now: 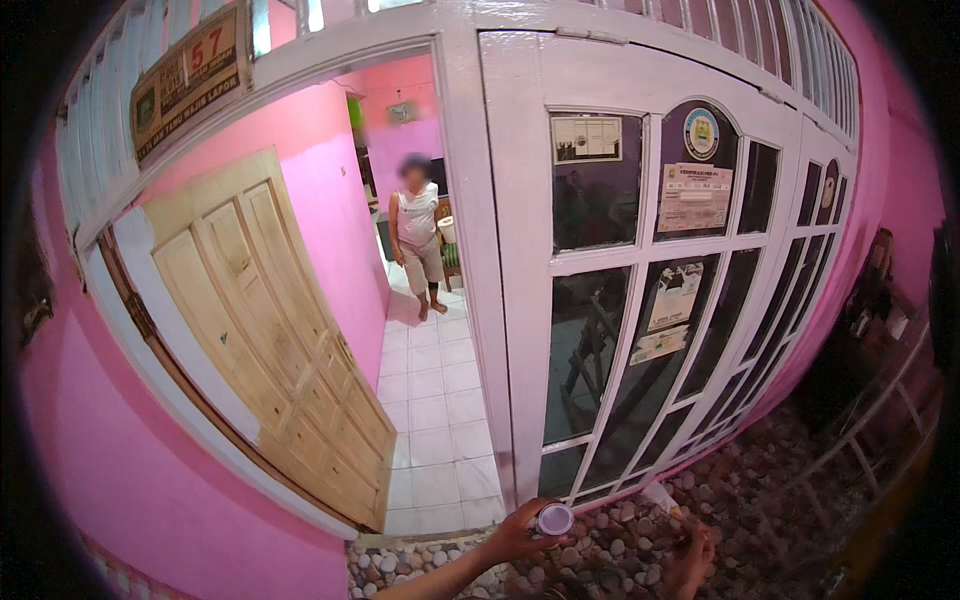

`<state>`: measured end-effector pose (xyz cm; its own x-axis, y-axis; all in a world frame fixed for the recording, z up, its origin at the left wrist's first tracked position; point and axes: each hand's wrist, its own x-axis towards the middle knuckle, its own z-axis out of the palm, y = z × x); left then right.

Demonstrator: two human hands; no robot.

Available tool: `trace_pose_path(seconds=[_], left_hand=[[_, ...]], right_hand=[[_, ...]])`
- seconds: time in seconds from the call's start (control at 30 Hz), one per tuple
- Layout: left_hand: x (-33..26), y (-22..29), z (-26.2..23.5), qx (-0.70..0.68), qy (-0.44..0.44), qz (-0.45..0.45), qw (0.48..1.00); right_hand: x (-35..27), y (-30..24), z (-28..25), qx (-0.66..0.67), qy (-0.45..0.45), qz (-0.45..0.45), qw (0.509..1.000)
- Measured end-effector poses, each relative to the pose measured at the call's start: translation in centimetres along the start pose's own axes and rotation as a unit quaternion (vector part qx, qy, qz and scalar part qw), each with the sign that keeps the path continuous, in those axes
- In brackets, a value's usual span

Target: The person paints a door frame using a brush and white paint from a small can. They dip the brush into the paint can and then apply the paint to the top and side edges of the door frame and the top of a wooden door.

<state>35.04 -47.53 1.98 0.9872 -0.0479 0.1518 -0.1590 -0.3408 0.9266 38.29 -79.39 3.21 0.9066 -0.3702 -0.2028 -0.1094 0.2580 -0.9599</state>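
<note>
My left hand [515, 538], low in the middle of the head view, grips a small round cup [555, 519] with a pale lilac-white top or filling. To its right, my right hand [692, 556] is closed on what looks like a paintbrush [660, 497], its pale end toward the foot of the white door; blur hides the detail. Both hands are above the pebbled ground, close to the white panelled door [515, 250]. Its dark glass panes carry a paper notice [694, 195] and a round sticker [701, 134].
A wooden door [270, 300], partly white along its edge, stands ajar at left. Through the doorway, a person [417, 230] stands on white floor tiles [430, 400]. Pink walls [150, 470] flank the entrance. A ladder-like frame [870, 430] is at right, over pebbled ground [400, 565].
</note>
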Motion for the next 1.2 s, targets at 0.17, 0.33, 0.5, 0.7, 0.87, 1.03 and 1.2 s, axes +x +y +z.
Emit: trace_pose_path(seconds=[0.17, 0.33, 0.5, 0.7, 0.87, 1.03, 1.2], left_hand=[[-2.9, -2.1, -0.2, -0.004, 0.037, 0.052, 0.998], [-6.9, -3.9, -0.5, -0.009, 0.08, 0.005, 0.997], [-10.4, -5.5, -0.1, -0.038, 0.128, -0.014, 0.991], [-13.0, -4.7, 0.0, -0.02, 0.141, -0.062, 0.988], [-12.0, -2.3, 1.3, 0.0, 0.145, -0.084, 0.986], [-9.4, -1.7, 4.5, 0.046, 0.157, -0.074, 0.984], [-4.2, 0.7, 9.1, 0.039, 0.165, -0.052, 0.984]], right_hand=[[-1.0, 1.4, 1.5, 0.038, -0.085, -0.053, 0.994], [-3.9, -1.0, 2.2, 0.016, -0.144, -0.041, 0.989], [-5.5, 0.0, 1.8, -0.042, -0.14, -0.032, 0.989], [-6.3, -0.1, 3.0, 0.033, -0.25, -0.02, 0.968], [-4.0, 1.1, 2.1, 0.064, -0.251, 0.014, 0.966], [-0.3, -0.9, 1.2, 0.081, -0.279, 0.004, 0.957], [6.1, -2.6, -2.3, 0.08, -0.238, 0.005, 0.968]])
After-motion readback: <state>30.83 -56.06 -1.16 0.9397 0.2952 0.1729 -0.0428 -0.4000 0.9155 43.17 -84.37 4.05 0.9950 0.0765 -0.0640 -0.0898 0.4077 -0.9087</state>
